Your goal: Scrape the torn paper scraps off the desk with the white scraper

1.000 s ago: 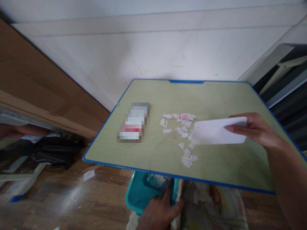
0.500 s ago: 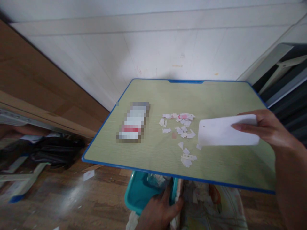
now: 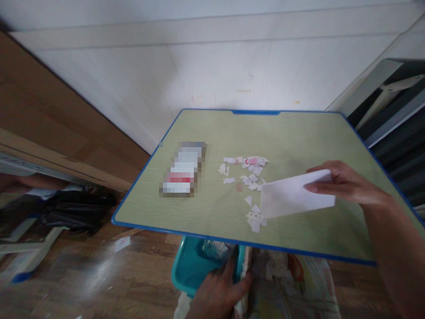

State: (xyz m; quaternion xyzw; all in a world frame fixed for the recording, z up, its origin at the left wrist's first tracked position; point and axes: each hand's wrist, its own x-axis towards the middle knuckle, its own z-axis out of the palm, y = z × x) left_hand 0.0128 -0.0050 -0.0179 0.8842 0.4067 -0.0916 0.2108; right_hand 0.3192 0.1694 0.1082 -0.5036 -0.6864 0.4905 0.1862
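Card edge back at the scraps

Far left, we note an oblong item (image 3: 182, 170), pixelated beyond identification, lying on the table (image 3: 299, 137), apart from everything else.

Below the near edge: teal basin (image 3: 186, 266), crumpled wrapping (image 3: 215, 249) inside. Left hand (image 3: 221, 288) is closed over the basin's right rim, fingers inside, thumb outside; its place is unchanged over the last second.

Centre: paper scraps (image 3: 254, 161) in a loose scatter, upper cluster densest, a smaller group nearer the basin, including a perforated strip (image 3: 255, 216).

Right: white card (image 3: 282, 195), pinched between thumb and fingers of the right hand (image 3: 345, 181), none of the grip slack.

Change: half a second ago the card stood off to the right. We now find it swung back left, lower and tilted, its left edge meeting the near group; the strip has shifted slightly left. Contact with the tabletop we cannot confirm. Our reading: the card again bears on the near scraps, the upper cluster lies beyond its edge, and the visible scraps remain on the table.
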